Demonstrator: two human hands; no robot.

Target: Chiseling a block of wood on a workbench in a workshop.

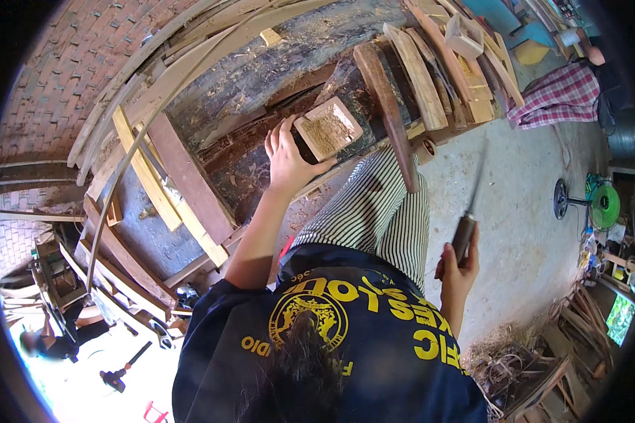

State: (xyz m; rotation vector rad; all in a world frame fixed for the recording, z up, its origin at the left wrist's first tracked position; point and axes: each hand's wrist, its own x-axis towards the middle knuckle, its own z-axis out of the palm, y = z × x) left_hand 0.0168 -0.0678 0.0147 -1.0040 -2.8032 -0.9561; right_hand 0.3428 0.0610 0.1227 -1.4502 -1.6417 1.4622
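My left hand (287, 156) grips a small square wooden box (358, 132) by its left side and near corner, fingers and thumb spread along its edges. Pale wood shavings or dust lie inside the box, whose open top faces up. It is over the dark, shaving-strewn workbench (226, 92). Off to the right, well apart from the box, my right hand (460, 273) is closed around the dark handle of a long, thin-bladed chisel-like tool (464, 236). Its blade points away from me and looks blurred, so the exact shape of the tip cannot be made out.
A dark wooden beam (386, 106) slants from the bench towards my striped trouser legs (360, 204). Planks and curved wood pieces (416, 76) lie far right; yellow boards (148, 173) lie left. A green fan (604, 206) and scrap wood (571, 331) are on the right.
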